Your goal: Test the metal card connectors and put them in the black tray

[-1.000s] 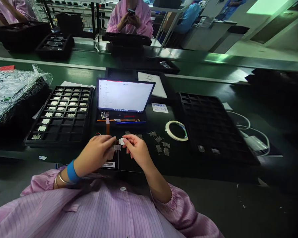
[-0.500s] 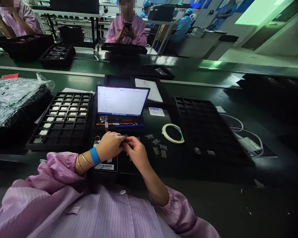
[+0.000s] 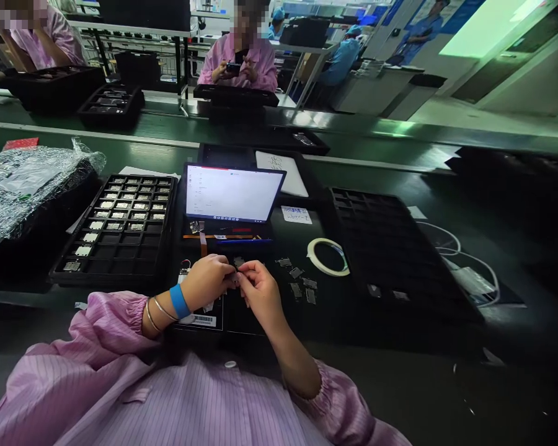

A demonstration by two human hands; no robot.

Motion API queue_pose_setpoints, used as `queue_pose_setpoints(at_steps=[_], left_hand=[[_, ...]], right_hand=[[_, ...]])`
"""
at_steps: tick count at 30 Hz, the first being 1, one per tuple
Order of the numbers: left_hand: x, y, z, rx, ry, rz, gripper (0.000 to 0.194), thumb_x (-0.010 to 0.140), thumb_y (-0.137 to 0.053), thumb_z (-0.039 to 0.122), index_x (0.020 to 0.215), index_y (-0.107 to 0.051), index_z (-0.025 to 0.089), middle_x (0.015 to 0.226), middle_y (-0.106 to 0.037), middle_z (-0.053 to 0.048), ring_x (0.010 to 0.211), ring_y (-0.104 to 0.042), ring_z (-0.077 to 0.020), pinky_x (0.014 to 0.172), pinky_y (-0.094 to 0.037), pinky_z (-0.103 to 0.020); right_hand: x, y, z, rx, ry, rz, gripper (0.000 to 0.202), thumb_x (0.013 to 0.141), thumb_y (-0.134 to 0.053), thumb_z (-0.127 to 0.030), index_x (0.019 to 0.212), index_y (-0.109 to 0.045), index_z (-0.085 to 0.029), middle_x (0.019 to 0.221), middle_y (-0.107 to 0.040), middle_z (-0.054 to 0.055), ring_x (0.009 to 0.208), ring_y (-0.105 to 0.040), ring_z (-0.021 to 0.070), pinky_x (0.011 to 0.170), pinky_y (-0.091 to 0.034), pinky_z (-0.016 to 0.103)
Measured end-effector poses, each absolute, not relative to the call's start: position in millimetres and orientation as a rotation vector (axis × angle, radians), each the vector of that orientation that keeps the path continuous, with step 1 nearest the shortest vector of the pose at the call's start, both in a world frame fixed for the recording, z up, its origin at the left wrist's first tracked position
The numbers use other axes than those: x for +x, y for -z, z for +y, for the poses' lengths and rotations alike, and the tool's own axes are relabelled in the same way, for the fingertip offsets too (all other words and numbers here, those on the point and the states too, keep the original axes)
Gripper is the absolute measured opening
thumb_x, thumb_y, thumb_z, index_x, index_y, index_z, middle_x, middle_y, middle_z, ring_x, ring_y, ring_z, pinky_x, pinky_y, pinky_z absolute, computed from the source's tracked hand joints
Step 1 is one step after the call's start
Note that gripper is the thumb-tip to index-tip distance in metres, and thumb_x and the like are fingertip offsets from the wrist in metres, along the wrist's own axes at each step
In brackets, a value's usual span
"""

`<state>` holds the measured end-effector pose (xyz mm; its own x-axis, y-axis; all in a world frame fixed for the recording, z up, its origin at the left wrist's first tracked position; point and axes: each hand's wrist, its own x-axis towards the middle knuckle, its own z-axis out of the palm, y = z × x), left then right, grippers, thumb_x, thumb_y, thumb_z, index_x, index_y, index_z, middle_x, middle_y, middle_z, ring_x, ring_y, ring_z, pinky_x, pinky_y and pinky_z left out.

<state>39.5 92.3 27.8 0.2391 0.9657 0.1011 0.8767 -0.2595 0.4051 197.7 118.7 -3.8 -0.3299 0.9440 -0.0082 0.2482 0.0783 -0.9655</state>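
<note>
- The piece at your fingertips looks unfinished: the small part (image 3: 235, 280) is up between your hands, in front of the screen (image 3: 234, 193), and sits in neither tray.
- Your right hand (image 3: 260, 291) has thumb and forefinger closed on that part, though most of it is hidden, so its face can't be made out.
- Your left hand (image 3: 208, 282) curls in to meet the right; its fingertips are covered, so whether it grips the part too, you can't be told.
- As done work, the left tray (image 3: 102, 280) seems the best sign, if its boards (image 3: 83, 251) are finished ones: the back rows are stocked, while nearest you only the leftmost column is.
- As work left, the loose thin plates (image 3: 309, 283) beside your right hand appear to be waiting.
- Boards in the left tray: about twenty-six, the far ones too small for a sure count.
- Thin plates: five to the right of your right hand, plus at least one just behind your fingertips.
- Pieces in the right tray (image 3: 381, 241): two, in its near end.
- Tape roll (image 3: 313, 255): one. Blue stick (image 3: 244, 241): one. Small handwritten note (image 3: 296, 214): one.
</note>
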Motion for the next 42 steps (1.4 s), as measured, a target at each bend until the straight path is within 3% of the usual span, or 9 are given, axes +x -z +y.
queue_pose_setpoints(at_steps=[11,18,26,42], left_hand=[[40,-30,90,2.206,-0.516,1.738,0.008,0.084,-0.068,0.019,0.087,-0.075,0.021,0.089,-0.069,-0.005,0.087,-0.065,-0.021,0.077,-0.05,-0.031],[39,-29,89,2.196,-0.558,1.731,0.009,0.081,-0.072,0.023,0.089,-0.075,0.02,0.087,-0.07,-0.004,0.084,-0.065,-0.0215,0.074,-0.05,-0.031],[39,-28,88,2.188,-0.578,1.738,0.014,0.079,-0.075,0.025,0.093,-0.074,0.02,0.091,-0.07,-0.005,0.087,-0.064,-0.0226,0.074,-0.05,-0.032],[40,-25,87,2.195,-0.566,1.75,0.016,0.081,-0.073,0.027,0.095,-0.073,0.02,0.095,-0.07,-0.004,0.091,-0.063,-0.0233,0.075,-0.05,-0.033]], right_hand=[[196,-1,116,-1.236,-1.366,-1.552,0.018,0.081,-0.062,-0.036,0.086,-0.051,-0.022,0.051,-0.058,-0.007,0.034,-0.049,0.0101,0.032,-0.038,0.02],[200,0,106,-1.284,-1.257,-1.574,0.034,0.082,-0.064,-0.051,0.092,-0.065,-0.018,0.074,-0.068,0.005,0.052,-0.064,0.0174,0.032,-0.045,0.024],[209,5,98,-1.295,-1.024,-1.703,0.032,0.09,-0.057,-0.045,0.1,-0.074,-0.019,0.088,-0.073,0.011,0.059,-0.067,0.0214,0.038,-0.049,0.03],[209,9,99,-1.227,-0.986,-1.716,0.033,0.091,-0.057,-0.041,0.1,-0.075,-0.015,0.089,-0.075,0.012,0.06,-0.068,0.0194,0.041,-0.05,0.026]])
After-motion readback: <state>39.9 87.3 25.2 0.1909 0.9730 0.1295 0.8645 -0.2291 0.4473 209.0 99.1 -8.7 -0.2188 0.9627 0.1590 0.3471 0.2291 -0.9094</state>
